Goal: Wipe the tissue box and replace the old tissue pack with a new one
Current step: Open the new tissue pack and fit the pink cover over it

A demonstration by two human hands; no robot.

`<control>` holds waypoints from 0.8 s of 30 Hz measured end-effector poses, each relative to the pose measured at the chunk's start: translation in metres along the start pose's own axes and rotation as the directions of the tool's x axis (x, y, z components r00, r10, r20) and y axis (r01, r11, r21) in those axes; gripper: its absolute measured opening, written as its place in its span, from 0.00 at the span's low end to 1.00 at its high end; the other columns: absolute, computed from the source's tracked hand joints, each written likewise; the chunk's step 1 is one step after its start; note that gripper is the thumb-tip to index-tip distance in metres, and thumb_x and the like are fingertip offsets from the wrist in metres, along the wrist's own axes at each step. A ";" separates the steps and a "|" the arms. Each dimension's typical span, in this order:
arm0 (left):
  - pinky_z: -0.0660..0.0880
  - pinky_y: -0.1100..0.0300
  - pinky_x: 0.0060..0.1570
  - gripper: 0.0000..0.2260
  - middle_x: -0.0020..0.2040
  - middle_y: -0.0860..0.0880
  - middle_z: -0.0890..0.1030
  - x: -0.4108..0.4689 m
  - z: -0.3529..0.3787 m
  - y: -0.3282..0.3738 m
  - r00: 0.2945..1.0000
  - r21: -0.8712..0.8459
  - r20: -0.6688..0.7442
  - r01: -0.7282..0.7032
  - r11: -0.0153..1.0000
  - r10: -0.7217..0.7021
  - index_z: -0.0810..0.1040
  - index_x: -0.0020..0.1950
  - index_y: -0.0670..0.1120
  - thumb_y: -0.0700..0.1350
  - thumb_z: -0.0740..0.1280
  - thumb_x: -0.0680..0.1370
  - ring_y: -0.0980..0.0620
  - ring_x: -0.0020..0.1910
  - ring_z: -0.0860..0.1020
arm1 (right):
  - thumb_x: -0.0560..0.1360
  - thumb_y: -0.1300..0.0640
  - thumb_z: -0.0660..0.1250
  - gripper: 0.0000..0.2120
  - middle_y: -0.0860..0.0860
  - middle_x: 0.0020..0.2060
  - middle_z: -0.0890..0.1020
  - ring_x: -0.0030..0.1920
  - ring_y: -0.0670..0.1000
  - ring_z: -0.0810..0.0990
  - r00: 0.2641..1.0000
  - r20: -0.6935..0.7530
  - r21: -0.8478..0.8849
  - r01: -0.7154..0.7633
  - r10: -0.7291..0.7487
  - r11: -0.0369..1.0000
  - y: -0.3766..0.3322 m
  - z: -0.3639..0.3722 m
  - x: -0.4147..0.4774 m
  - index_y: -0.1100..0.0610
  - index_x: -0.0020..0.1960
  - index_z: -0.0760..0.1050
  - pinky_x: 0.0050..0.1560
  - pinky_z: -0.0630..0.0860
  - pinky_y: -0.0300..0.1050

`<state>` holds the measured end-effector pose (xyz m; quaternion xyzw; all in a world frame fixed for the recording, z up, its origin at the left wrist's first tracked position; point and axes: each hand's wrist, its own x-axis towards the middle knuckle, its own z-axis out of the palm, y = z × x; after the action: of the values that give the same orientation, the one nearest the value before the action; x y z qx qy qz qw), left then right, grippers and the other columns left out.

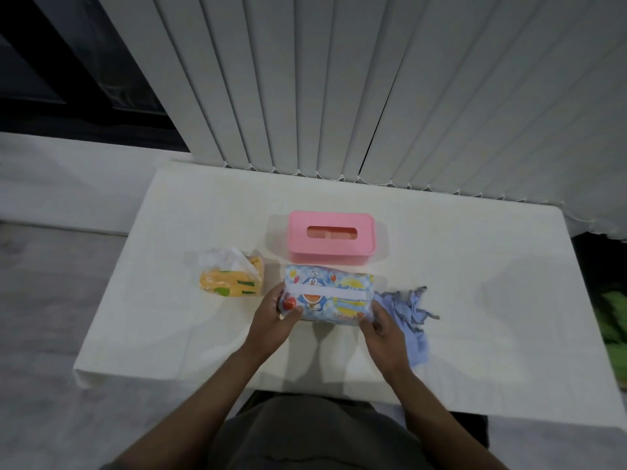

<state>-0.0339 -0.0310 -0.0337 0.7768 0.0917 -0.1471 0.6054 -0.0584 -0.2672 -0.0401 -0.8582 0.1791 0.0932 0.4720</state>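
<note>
A pink tissue box (pixel 330 237) stands on the white table (pixel 458 266), lid on, its slot facing up. Just in front of it I hold a blue cartoon-printed tissue pack (pixel 330 295) with a white strip across its top. My left hand (pixel 274 315) grips the pack's left end and my right hand (pixel 381 329) grips its right end. A crumpled yellow tissue pack (pixel 234 278) with white tissue sticking out lies to the left. A light blue cloth (pixel 409 315) lies bunched on the table, right of my right hand.
White vertical blinds (pixel 373 96) hang behind the table's far edge. A dark window (pixel 51 62) is at the upper left. Something green (pixel 615 320) shows past the table's right edge. Pale floor lies to the left.
</note>
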 end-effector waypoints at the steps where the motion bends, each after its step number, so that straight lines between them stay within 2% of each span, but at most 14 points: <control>1: 0.78 0.65 0.53 0.13 0.57 0.56 0.83 0.002 0.000 0.001 1.000 0.017 -0.009 0.006 1.000 -0.006 0.77 0.63 0.52 0.46 0.68 0.79 0.60 0.56 0.81 | 0.79 0.51 0.63 0.10 0.27 0.42 0.80 0.46 0.29 0.77 1.000 0.010 -0.009 -0.015 0.015 1.000 0.000 0.000 0.002 0.42 0.60 0.74 0.41 0.69 0.20; 3: 0.76 0.69 0.50 0.11 0.55 0.59 0.84 0.003 -0.003 0.001 0.999 0.063 -0.031 0.039 0.997 -0.037 0.78 0.62 0.55 0.47 0.66 0.79 0.62 0.53 0.81 | 0.79 0.53 0.64 0.10 0.32 0.42 0.80 0.46 0.32 0.79 0.999 0.035 -0.021 -0.039 0.039 0.999 0.001 0.000 0.003 0.47 0.60 0.76 0.40 0.70 0.22; 6: 0.71 0.77 0.44 0.10 0.49 0.62 0.85 0.005 -0.007 -0.004 0.996 0.133 -0.046 0.079 0.988 -0.074 0.79 0.59 0.60 0.49 0.63 0.81 0.68 0.49 0.80 | 0.79 0.54 0.64 0.08 0.37 0.41 0.81 0.42 0.31 0.78 0.997 0.056 -0.052 -0.050 0.052 0.997 -0.003 -0.003 0.002 0.49 0.57 0.77 0.38 0.70 0.23; 8: 0.69 0.79 0.41 0.10 0.47 0.60 0.86 0.006 -0.007 -0.008 0.992 0.163 -0.047 0.127 0.978 -0.121 0.80 0.59 0.58 0.49 0.62 0.82 0.69 0.46 0.80 | 0.78 0.52 0.64 0.07 0.44 0.42 0.83 0.42 0.39 0.80 0.996 0.058 -0.091 -0.066 0.071 0.994 -0.005 -0.004 0.004 0.52 0.55 0.76 0.40 0.73 0.29; 9: 0.68 0.80 0.41 0.10 0.47 0.59 0.86 0.007 -0.006 -0.010 0.988 0.178 -0.049 0.151 0.972 -0.145 0.80 0.60 0.56 0.49 0.62 0.82 0.68 0.46 0.80 | 0.78 0.52 0.63 0.08 0.48 0.42 0.83 0.43 0.44 0.80 0.995 0.059 -0.107 -0.071 0.078 0.992 -0.007 -0.005 0.005 0.53 0.54 0.76 0.42 0.75 0.37; 11: 0.69 0.78 0.43 0.12 0.49 0.55 0.86 0.008 -0.004 -0.011 0.984 0.202 -0.061 0.174 0.964 -0.165 0.80 0.62 0.51 0.49 0.61 0.83 0.63 0.49 0.82 | 0.78 0.51 0.63 0.08 0.51 0.41 0.83 0.44 0.51 0.80 0.993 0.079 -0.133 -0.078 0.089 0.988 -0.010 -0.006 0.009 0.54 0.51 0.76 0.44 0.76 0.46; 14: 0.73 0.68 0.47 0.12 0.51 0.55 0.85 0.007 -0.003 -0.011 0.986 0.199 -0.080 0.160 0.967 -0.146 0.80 0.62 0.52 0.52 0.61 0.83 0.58 0.50 0.82 | 0.79 0.53 0.63 0.06 0.48 0.36 0.78 0.39 0.49 0.77 0.992 0.115 -0.171 -0.039 0.059 0.985 -0.014 -0.009 0.011 0.54 0.45 0.72 0.39 0.71 0.45; 16: 0.74 0.67 0.46 0.11 0.49 0.57 0.84 0.004 -0.003 -0.014 0.977 0.172 -0.138 0.188 0.967 -0.165 0.81 0.57 0.52 0.54 0.63 0.81 0.56 0.50 0.82 | 0.78 0.56 0.63 0.04 0.49 0.37 0.77 0.39 0.49 0.76 0.998 0.052 -0.229 0.054 -0.043 0.972 -0.017 -0.009 0.013 0.56 0.46 0.71 0.41 0.71 0.46; 17: 0.72 0.69 0.44 0.10 0.48 0.57 0.84 0.002 -0.002 -0.015 0.967 0.159 -0.178 0.209 0.965 -0.180 0.81 0.55 0.52 0.54 0.65 0.80 0.56 0.49 0.82 | 0.78 0.57 0.63 0.04 0.51 0.41 0.79 0.42 0.52 0.77 0.993 -0.001 -0.285 0.114 -0.119 0.952 -0.018 -0.009 0.014 0.58 0.50 0.73 0.44 0.73 0.48; 19: 0.71 0.71 0.42 0.12 0.48 0.55 0.84 -0.001 -0.001 -0.020 0.949 0.167 -0.249 0.238 0.957 -0.193 0.83 0.54 0.48 0.55 0.67 0.79 0.56 0.46 0.81 | 0.76 0.59 0.64 0.12 0.54 0.50 0.82 0.50 0.56 0.78 0.966 -0.057 -0.399 0.210 -0.252 0.893 -0.026 -0.003 0.018 0.60 0.58 0.76 0.53 0.75 0.52; 21: 0.71 0.71 0.41 0.14 0.48 0.52 0.86 -0.005 0.000 -0.023 0.947 0.217 -0.277 0.224 0.950 -0.160 0.84 0.54 0.46 0.55 0.67 0.79 0.56 0.44 0.81 | 0.75 0.59 0.66 0.14 0.56 0.52 0.83 0.52 0.58 0.80 0.935 0.013 -0.439 0.325 -0.355 0.838 -0.040 0.009 0.021 0.61 0.59 0.78 0.57 0.75 0.52; 24: 0.68 0.78 0.40 0.10 0.47 0.51 0.87 -0.006 -0.001 -0.021 0.944 0.254 -0.316 0.183 0.950 -0.097 0.85 0.53 0.46 0.51 0.69 0.79 0.58 0.41 0.81 | 0.74 0.58 0.67 0.14 0.57 0.51 0.84 0.51 0.59 0.81 0.858 0.231 -0.486 0.510 -0.458 0.710 -0.060 0.032 0.028 0.59 0.59 0.80 0.57 0.75 0.51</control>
<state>-0.0466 -0.0246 -0.0506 0.8592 0.2162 -0.0821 0.4564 -0.0084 -0.2170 -0.0201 -0.9656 -0.1073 0.0518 0.2313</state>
